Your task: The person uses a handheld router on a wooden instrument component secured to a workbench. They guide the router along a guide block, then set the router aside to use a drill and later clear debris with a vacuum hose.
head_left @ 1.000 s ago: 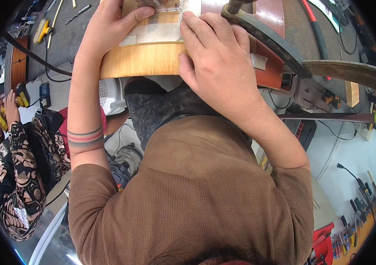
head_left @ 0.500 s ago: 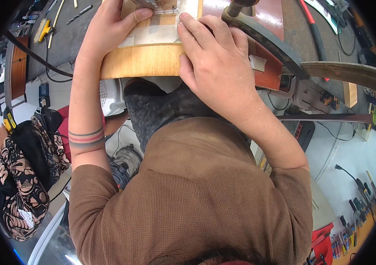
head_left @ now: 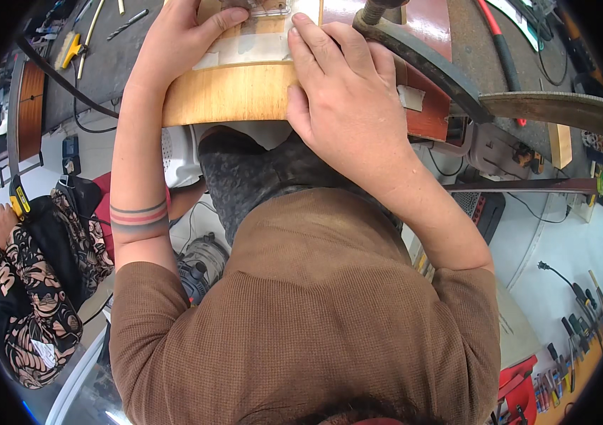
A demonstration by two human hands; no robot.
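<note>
Both hands press flat, fingers spread, on a wooden body at the bench edge, straight ahead; left hand thumbs a clear plate on top; right hand beside it, just left of the clamp; the body's long axis runs left-right

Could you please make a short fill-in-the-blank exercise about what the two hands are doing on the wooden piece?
1. Both hands, the left hand and the right hand, rest on a piece made of light ____.
2. The forearm with striped bands belongs to the person's ____ arm.
3. The dark metal clamp lies on the ____ side of the right hand.
4. The person's shirt is ____ in colour.

Missing words: wood; left; right; brown
</note>
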